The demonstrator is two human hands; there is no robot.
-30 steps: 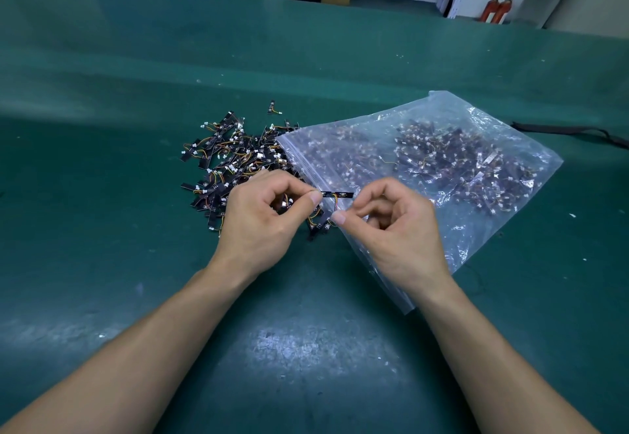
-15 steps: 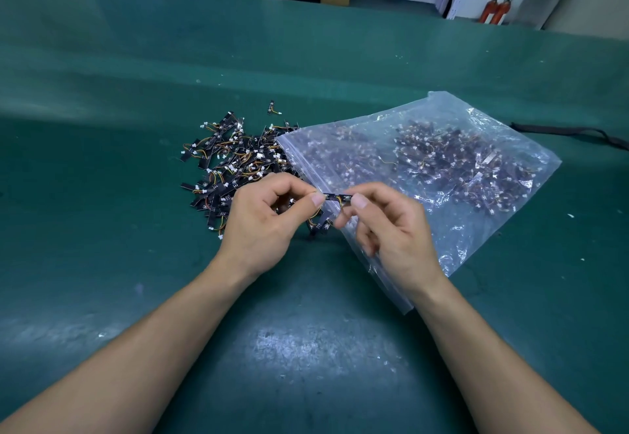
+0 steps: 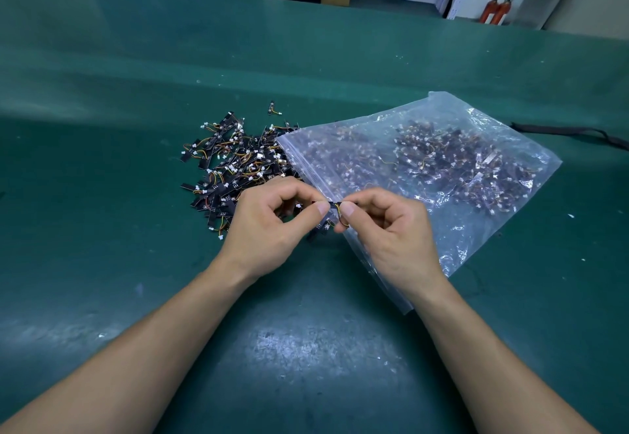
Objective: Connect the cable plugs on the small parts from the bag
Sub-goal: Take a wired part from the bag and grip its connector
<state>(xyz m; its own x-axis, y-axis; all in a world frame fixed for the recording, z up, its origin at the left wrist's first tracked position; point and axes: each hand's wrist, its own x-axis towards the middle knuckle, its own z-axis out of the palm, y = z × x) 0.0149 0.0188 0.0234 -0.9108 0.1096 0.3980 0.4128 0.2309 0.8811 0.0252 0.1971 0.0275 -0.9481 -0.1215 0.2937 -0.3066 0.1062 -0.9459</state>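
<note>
While the left hand (image 3: 269, 226) and right hand (image 3: 391, 232) pinch one small black part (image 3: 334, 206) tight in their fingers, over the bag (image 3: 442, 178) mouth — its plug is hidden, I think — line it up straight, then push gently.

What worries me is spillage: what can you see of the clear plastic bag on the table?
The clear plastic bag is a thin, crinkled, glossy zip-top pouch lying flat on the green table. Its zip-strip edge faces left, against a loose pile of small parts. Many more dark parts with white plugs and coloured wires show through its wall. The right hand overlaps its near left edge in the view, but contact cannot be told. No tear is visible.
</note>
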